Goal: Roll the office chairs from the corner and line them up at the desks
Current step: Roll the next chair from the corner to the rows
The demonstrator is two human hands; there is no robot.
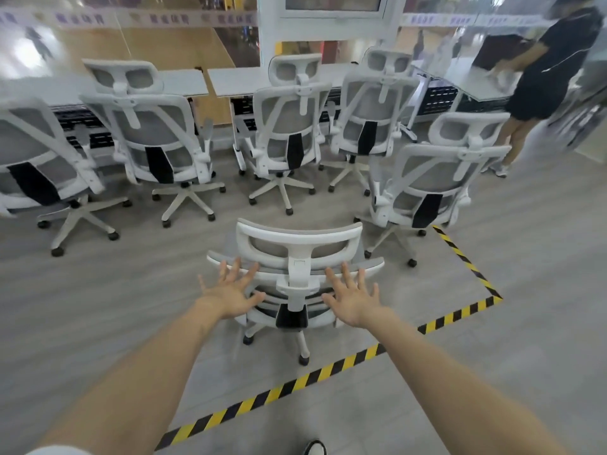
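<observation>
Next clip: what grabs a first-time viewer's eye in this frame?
Two bare hands, left hand and right hand, spread open behind the nearest chair at centre. Beyond it, white mesh chairs face the desks. Yellow-black floor tape crosses the foreground, and a person in black stands far right.

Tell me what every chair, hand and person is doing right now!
Left hand: open, fingers spread, at the nearest chair's back.
Right hand: open, fingers spread, same place.
Nearest chair: on the striped floor tape, not at a desk.
Right chair: behind the row, out of line.
Four row chairs: facing the desks.
Other person: standing, reaching toward a desk.
</observation>
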